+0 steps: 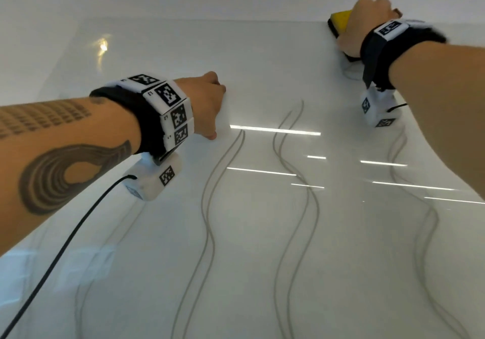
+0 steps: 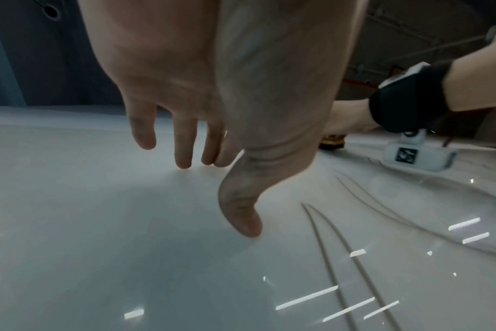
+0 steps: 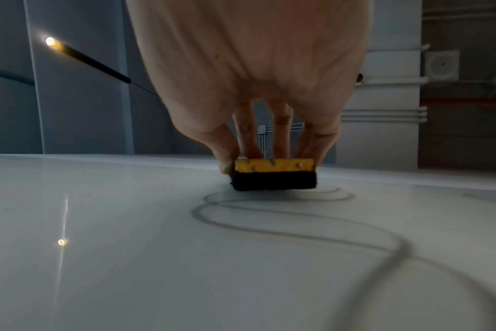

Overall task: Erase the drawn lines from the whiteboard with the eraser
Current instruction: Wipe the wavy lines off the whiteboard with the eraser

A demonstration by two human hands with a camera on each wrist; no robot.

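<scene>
A glossy whiteboard (image 1: 157, 233) lies flat before me, crossed by several wavy grey lines (image 1: 210, 207). My right hand (image 1: 362, 24) grips a yellow-topped, black-felted eraser (image 1: 338, 20) near the board's far right edge. In the right wrist view the eraser (image 3: 273, 174) sits felt-down on the board at the looped end of a line (image 3: 269, 224), thumb and fingers pinching its sides. My left hand (image 1: 210, 105) rests on the board left of centre. In the left wrist view its straight fingers (image 2: 181, 147) and thumb touch the whiteboard (image 2: 99, 246), holding nothing.
Ceiling lights reflect as bright streaks (image 1: 275, 130) on the board. A black cable (image 1: 65, 247) trails from my left wrist camera across the lower left. Beyond the board's far edge (image 3: 99, 156) stand grey walls and pipes.
</scene>
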